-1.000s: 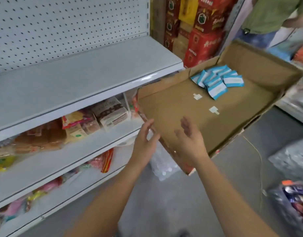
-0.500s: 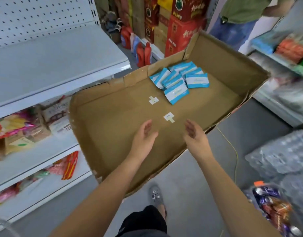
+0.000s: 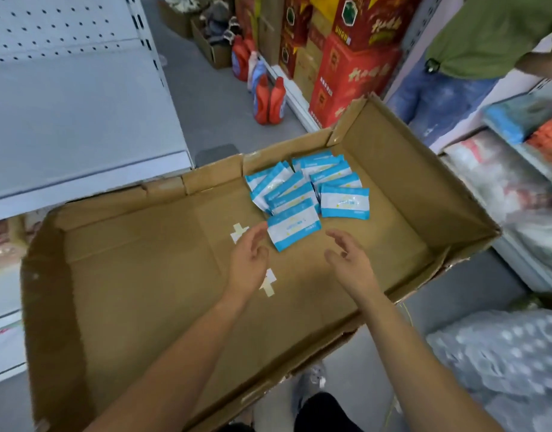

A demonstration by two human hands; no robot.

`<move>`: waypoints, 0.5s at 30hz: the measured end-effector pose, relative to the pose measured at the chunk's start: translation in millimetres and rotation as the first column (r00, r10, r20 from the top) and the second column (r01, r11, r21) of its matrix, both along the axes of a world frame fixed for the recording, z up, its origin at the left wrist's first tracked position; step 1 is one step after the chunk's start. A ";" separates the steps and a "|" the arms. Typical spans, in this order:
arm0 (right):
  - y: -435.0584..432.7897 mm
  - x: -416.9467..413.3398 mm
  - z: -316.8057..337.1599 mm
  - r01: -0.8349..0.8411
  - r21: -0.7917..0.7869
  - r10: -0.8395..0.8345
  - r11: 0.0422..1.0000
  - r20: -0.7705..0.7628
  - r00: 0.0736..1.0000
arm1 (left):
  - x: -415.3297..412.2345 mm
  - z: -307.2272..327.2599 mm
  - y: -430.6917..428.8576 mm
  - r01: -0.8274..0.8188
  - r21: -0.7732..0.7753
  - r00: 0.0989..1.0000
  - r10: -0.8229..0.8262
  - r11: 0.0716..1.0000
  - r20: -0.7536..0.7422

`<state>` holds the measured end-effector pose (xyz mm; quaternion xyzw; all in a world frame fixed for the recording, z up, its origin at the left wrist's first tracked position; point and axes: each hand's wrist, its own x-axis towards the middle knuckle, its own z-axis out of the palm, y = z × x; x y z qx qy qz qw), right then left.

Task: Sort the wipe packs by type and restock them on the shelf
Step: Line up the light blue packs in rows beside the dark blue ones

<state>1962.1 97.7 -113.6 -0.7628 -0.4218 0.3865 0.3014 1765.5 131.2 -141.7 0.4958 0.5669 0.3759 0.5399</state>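
Fingers (image 3: 256,236): on left hand (image 3: 249,264) loosely spread, gripping nothing, tips just beside the nearest pack (image 3: 294,225); on right hand (image 3: 351,260) equally relaxed and empty, hovering near that same pack.
Wipe packs (image 3: 309,185): heaped, overlapping, in the far right part of the cardboard box (image 3: 137,275).
Progress: seemingly early; no pack seen on the shelf (image 3: 66,120), no sorting visible, picking and placing all left to do.
Count: roughly ten packs, overlap hiding an exact tally; one type visible, blue and white; one box.
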 end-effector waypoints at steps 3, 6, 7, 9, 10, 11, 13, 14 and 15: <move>38.6 32.6 -12.2 -0.056 0.068 0.054 0.996 0.033 0.998 | 27.0 -9.5 27.8 -0.038 0.141 0.990 0.056 0.989 -0.128; 84.1 58.7 -24.2 -0.163 0.149 0.158 0.975 0.048 0.986 | 58.5 -11.8 49.6 0.035 0.223 0.965 0.025 0.974 -0.261; 99.3 66.2 -27.1 -0.233 0.157 0.224 0.960 0.075 0.972 | 68.1 -9.6 54.6 0.087 0.239 0.953 -0.011 0.967 -0.302; 129.3 82.8 -31.4 -0.338 0.154 0.322 0.928 0.119 0.939 | 83.7 -9.5 67.1 0.197 0.274 0.900 -0.063 0.941 -0.432; 141.8 90.6 -33.7 -0.377 0.158 0.357 0.913 0.139 0.924 | 89.3 -11.7 73.2 0.254 0.269 0.848 -0.080 0.929 -0.523; 152.2 97.2 -35.6 -0.415 0.151 0.389 0.897 0.173 0.905 | 93.6 -13.8 77.9 0.308 0.231 0.776 -0.103 0.923 -0.622; 167.2 106.8 -39.9 -0.507 0.067 0.469 0.860 0.290 0.834 | 100.2 -17.0 83.1 0.379 0.093 0.598 -0.167 0.921 -0.784; 171.9 109.8 -42.0 -0.558 -0.001 0.518 0.830 0.375 0.769 | 102.5 -17.8 83.2 0.390 0.045 0.522 -0.180 0.920 -0.834; 174.2 111.4 -42.9 -0.599 -0.072 0.560 0.798 0.456 0.692 | 105.0 -17.5 82.3 0.389 0.031 0.466 -0.167 0.921 -0.869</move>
